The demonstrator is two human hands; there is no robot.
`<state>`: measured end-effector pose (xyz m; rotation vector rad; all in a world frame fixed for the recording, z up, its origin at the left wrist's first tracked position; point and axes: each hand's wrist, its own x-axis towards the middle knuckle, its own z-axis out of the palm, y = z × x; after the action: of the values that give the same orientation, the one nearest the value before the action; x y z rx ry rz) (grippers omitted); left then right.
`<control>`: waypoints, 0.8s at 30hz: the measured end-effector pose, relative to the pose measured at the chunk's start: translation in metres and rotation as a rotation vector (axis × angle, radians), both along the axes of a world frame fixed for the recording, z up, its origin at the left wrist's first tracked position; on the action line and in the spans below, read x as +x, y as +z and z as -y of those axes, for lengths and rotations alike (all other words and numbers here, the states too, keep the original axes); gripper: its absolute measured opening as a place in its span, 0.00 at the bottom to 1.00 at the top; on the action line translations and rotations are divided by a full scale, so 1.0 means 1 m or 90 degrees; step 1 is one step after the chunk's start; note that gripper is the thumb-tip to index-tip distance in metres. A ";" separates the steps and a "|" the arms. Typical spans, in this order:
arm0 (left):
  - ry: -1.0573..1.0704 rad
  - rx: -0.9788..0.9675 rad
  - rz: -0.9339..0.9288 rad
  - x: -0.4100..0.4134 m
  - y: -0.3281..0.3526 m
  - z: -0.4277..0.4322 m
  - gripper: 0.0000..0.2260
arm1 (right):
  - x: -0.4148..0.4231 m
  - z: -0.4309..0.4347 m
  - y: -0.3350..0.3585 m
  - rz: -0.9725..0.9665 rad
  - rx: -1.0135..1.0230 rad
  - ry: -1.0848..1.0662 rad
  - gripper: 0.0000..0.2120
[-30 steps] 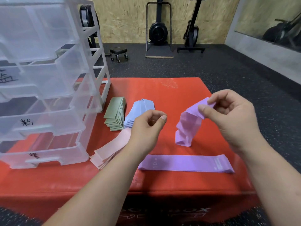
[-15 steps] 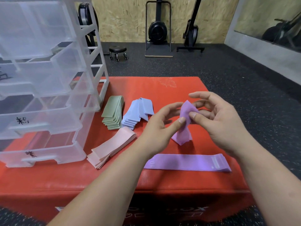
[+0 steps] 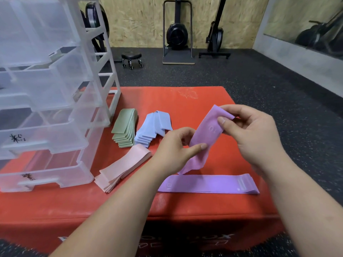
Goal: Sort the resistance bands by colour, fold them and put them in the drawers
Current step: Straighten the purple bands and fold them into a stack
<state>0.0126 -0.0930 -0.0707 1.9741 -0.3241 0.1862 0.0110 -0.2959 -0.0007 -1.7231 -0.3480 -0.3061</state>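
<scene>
A lifted purple band point(image 3: 205, 136) slants above a flat purple band point(image 3: 209, 186) beside the pink stack point(image 3: 122, 167).

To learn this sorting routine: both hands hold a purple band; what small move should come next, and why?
Probably lay the held purple band onto the flat purple band: it hangs unfolded between left hand and right hand, matching colour.

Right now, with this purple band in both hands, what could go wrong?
The held band is only pinched by the left hand and right hand, so it might slip and drop. The flat band lies near the box's front edge; a forearm could brush it off.
</scene>
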 end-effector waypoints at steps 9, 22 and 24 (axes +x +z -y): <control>0.036 0.123 -0.019 0.004 -0.011 -0.016 0.13 | 0.009 0.025 -0.001 -0.067 0.190 -0.101 0.11; 0.151 -0.037 0.085 0.007 -0.001 0.000 0.07 | 0.009 0.014 -0.005 -0.143 0.194 -0.093 0.07; 0.087 -0.045 0.059 0.003 0.002 0.012 0.13 | 0.008 0.006 -0.006 -0.145 0.172 -0.070 0.06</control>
<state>0.0160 -0.1050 -0.0684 1.9215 -0.2399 0.3727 0.0186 -0.3015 -0.0072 -1.4947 -0.0421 -0.2231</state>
